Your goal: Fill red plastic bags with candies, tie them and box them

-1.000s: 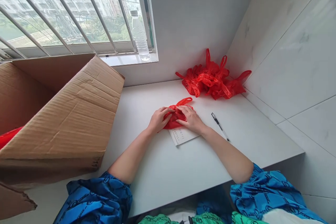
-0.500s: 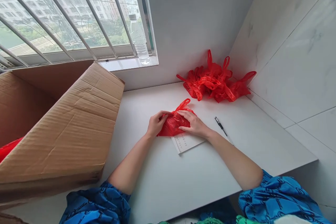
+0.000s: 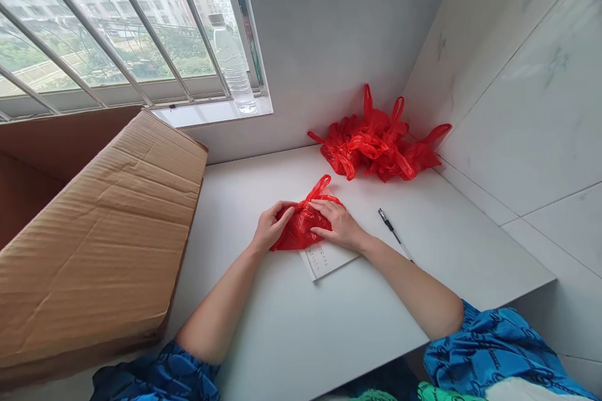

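A crumpled red plastic bag (image 3: 301,225) lies on the white table (image 3: 329,313), partly over a small printed paper slip (image 3: 327,258). My left hand (image 3: 268,225) grips the bag's left side with curled fingers. My right hand (image 3: 336,223) presses flat on the bag's right side, fingers stretched over it. One bag handle loops up behind my hands.
A pile of red plastic bags (image 3: 376,144) sits in the far right corner against the tiled wall. A black pen (image 3: 389,225) lies right of my right hand. A large cardboard box (image 3: 94,238) fills the left. A clear water bottle (image 3: 230,62) stands on the window sill.
My hands have bunched the red bag tighter, its handle loop now standing up. The camera has shifted slightly to the right.
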A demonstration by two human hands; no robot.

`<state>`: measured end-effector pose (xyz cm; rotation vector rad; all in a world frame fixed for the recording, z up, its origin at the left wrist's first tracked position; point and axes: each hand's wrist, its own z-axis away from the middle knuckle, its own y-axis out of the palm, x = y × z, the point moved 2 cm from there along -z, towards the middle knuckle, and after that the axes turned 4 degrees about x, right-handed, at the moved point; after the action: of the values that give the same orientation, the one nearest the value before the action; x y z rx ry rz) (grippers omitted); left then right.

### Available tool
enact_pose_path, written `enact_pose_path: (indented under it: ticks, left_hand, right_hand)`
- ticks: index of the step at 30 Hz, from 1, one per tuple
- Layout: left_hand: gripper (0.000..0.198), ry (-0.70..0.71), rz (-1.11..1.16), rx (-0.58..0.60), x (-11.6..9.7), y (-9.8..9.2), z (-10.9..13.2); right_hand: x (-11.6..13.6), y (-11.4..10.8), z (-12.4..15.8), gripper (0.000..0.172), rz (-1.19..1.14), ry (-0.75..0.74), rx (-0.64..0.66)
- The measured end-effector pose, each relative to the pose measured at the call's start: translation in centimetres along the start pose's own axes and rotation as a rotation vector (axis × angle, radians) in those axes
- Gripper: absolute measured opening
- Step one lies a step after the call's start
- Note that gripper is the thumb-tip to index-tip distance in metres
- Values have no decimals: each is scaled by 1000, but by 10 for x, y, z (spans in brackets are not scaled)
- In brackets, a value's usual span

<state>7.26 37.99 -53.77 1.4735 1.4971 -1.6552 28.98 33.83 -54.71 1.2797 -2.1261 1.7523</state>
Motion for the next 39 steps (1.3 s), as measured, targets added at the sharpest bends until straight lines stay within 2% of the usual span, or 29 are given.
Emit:
enact_pose_path:
  ticks: [6, 15, 17, 19, 22, 24, 27, 29, 31, 36, 39]
  left_hand:
    - [41, -31, 44, -14, -2, -1, -4]
    - [43, -69, 117, -34, -3, -3, -1]
    - [43, -101, 194, -52, -8, -3, 0]
    - [42, -119, 294, -78, -17, -2, 2]
    - [36, -67, 350, -75, -35, 0, 6]
    - [35, -7, 288, 26, -45, 1, 9]
    - [40, 24, 139, 185, -50, -2, 12]
    - [40, 18, 4, 143, -51, -4, 14]
    - [39, 31, -168, 80, -55, 0, 20]
    - [56, 200, -579, 176, -62, 41, 40]
    - [25, 138, -566, 102, -56, 45, 41]
  right_hand:
    - [2, -2, -3, 58, 7, 2, -7]
    - [10, -13, 0, 64, 50, -47, 17]
    - [13, -18, 1, 62, 77, -67, -23]
    - [16, -24, 3, 52, 79, -48, -109]
    - [17, -34, 5, 37, 66, 28, -245]
    - [18, -39, 6, 28, 82, 50, -255]
    - [22, -44, 9, 3, 122, 34, -85]
    - [25, -48, 12, 10, 121, 36, 50]
    - [28, -51, 14, 14, 110, 58, 104]
    - [32, -52, 19, 12, 82, 82, 78]
    - [29, -57, 21, 5, 18, 85, 2]
